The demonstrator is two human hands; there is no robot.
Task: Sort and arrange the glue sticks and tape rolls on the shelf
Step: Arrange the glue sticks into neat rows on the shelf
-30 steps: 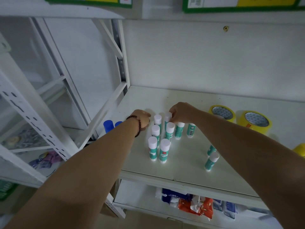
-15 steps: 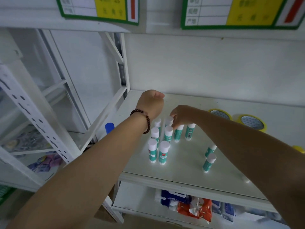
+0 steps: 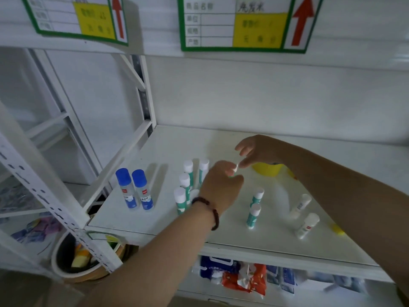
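My left hand grips a green glue stick above the white shelf, its white cap pointing right. My right hand hovers just beyond it with loose, spread fingers, one fingertip at the cap. Several green glue sticks stand in a cluster partly hidden behind my left hand. Two more green sticks stand to the right. Two white glue sticks stand further right. A yellow tape roll shows behind my right arm.
Two blue-capped liquid glue bottles stand at the shelf's left front. A slanted shelf brace borders the left side. Packets lie on the lower shelf. A round container sits at lower left. Label cards hang overhead.
My left hand moved right and now holds a glue stick. My right hand lifted off the cluster and opened. The view shifted, revealing the blue bottles and white sticks.
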